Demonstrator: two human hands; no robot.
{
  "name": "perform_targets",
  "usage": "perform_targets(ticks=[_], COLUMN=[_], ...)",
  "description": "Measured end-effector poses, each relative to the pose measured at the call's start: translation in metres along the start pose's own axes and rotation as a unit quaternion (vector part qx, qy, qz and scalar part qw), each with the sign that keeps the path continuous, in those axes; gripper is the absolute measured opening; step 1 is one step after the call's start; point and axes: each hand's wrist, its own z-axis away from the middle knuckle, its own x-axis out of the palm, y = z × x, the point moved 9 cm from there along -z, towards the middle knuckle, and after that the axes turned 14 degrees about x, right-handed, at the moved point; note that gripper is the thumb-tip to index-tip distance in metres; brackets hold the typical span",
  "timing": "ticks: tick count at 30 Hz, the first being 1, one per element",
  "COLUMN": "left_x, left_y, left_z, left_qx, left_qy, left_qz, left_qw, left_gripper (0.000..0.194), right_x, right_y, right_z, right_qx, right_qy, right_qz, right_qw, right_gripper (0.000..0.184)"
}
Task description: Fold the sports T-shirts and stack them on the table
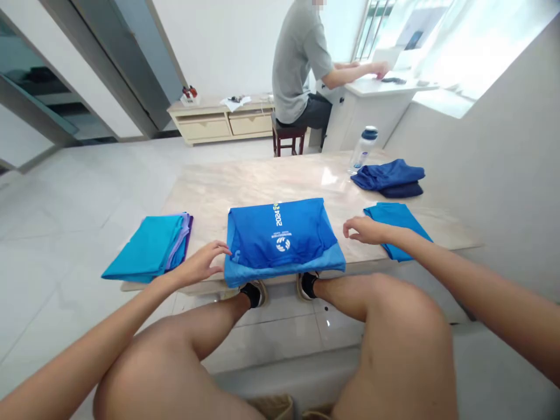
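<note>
A folded blue T-shirt (284, 239) with a white logo and "2024" print lies at the near edge of a low marble table (245, 184), between my hands. My left hand (203, 262) rests by the shirt's left edge, fingers spread and touching it, holding nothing. My right hand (365, 229) hovers just right of the shirt, fingers loosely apart, empty, beside a flat turquoise cloth (396, 227).
A stack of folded teal and purple garments (153, 248) sits at the table's left. Dark blue folded clothes (389, 178) and a water bottle (364, 149) stand at the far right. Another person in a grey shirt (300, 64) sits at a white desk behind. My knees are below.
</note>
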Motion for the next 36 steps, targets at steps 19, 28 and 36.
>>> perform_targets(ticks=[19, 28, 36], left_x=[0.060, -0.003, 0.003], left_y=[-0.110, -0.099, -0.096], left_z=[-0.108, -0.073, -0.022], left_qx=[-0.089, -0.053, -0.319], left_qy=[-0.008, 0.267, 0.190], left_qz=[-0.153, -0.062, 0.033], left_qw=[0.984, 0.960, 0.928], left_gripper=[0.088, 0.051, 0.027], right_x=[0.073, -0.008, 0.016], right_y=[-0.081, -0.045, 0.014], right_z=[-0.107, -0.107, -0.052], right_qx=[0.052, 0.091, 0.252], right_qy=[0.040, 0.141, 0.024], right_qz=[0.024, -0.101, -0.202], right_qw=[0.998, 0.981, 0.946], right_gripper=[0.083, 0.047, 0.020])
